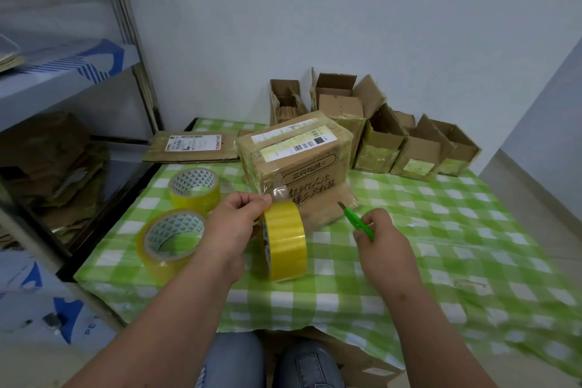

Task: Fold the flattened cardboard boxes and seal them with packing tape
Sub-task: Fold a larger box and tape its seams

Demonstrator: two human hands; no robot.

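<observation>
Left hand (234,224) fingers pinch tape roll (285,241); right hand (382,241) grips green cutter (357,220); two spare rolls (171,238) beside taped box (297,157).

Three tape rolls (285,241), one closed box (296,161), one flattened box (192,146), one green cutter (357,220).

Open cloth (456,230) right of box (296,164)
</observation>
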